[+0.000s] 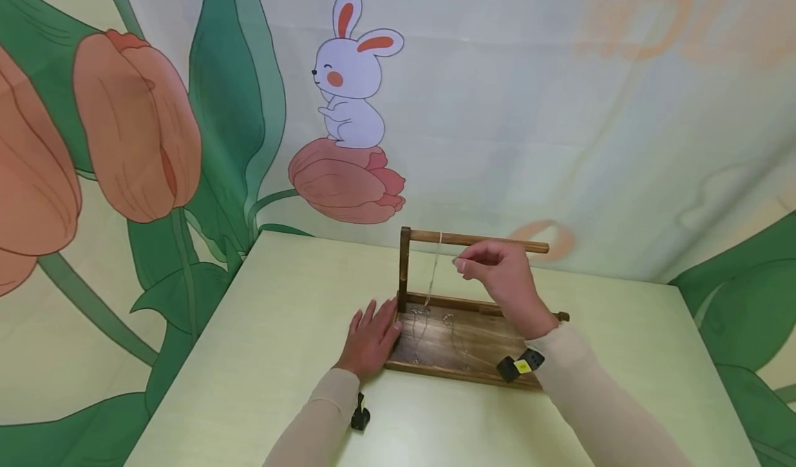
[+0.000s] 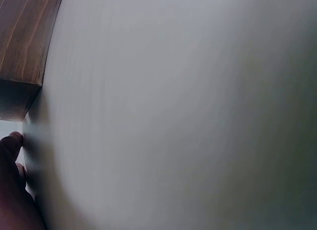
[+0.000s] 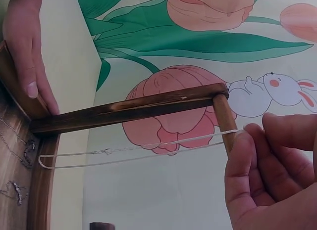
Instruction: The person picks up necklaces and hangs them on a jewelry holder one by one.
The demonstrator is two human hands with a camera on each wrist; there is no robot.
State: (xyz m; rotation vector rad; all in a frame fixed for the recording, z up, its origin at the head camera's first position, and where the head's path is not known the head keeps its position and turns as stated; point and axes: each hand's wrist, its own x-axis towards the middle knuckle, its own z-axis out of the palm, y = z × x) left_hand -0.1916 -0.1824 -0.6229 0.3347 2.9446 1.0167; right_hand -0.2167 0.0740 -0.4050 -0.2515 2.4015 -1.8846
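A dark wooden stand [image 1: 403, 267] with a shallow tray sits on the table, its round rod [image 1: 528, 246] running to the right. A pale cord [image 1: 434, 273] loops over the rod and hangs toward the tray. Fine chains [image 1: 457, 342] lie inside the tray. My left hand [image 1: 370, 339] rests against the tray's left end, fingers spread. My right hand [image 1: 500, 270] is raised just below the rod, right of the cord. Its fingers bend loosely, and the thumb [image 3: 240, 165] stands close to the cord in the right wrist view. Nothing is plainly visible between these fingers.
The pale table [image 1: 261, 356] extends around the stand. Behind it hangs a printed backdrop [image 1: 497, 121] with tulips and a rabbit. A low wooden strip [image 1: 460, 302] edges the tray's back, with a short peg [image 1: 563, 316] at its right end.
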